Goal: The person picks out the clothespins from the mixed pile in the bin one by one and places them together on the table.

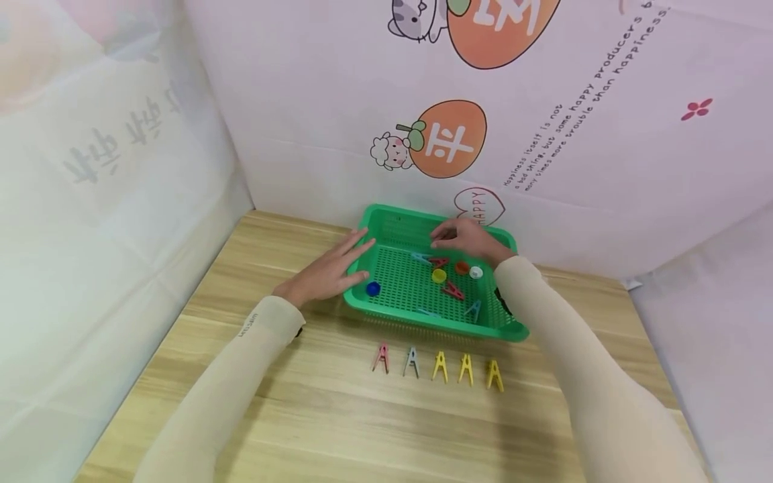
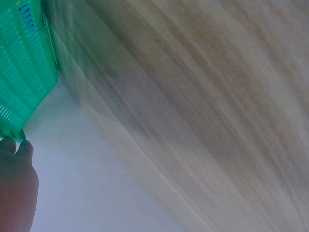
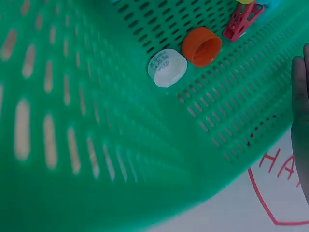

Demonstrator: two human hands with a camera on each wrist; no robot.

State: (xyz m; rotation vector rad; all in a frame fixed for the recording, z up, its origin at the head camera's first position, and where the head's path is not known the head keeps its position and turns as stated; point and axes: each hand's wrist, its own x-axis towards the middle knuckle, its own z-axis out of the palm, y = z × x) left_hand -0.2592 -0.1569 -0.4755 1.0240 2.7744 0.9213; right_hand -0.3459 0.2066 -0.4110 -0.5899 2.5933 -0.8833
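Note:
My left hand lies at the left rim of a green plastic basket, fingers spread and touching the edge. My right hand hovers over the basket's far right part, its fingers loosely bent with nothing seen between them. Beneath it are a red clothespin and a light blue clothespin. Nearby sit an orange bottle cap, a white bottle cap and a yellow bottle cap. A blue bottle cap is near the left hand. Another red clothespin lies mid-basket.
In front of the basket a row of clothespins stands on the wooden table: a pink clothespin, a grey-blue clothespin and three yellow ones. More blue clothespins lie at the basket's near side. A printed white sheet hangs behind.

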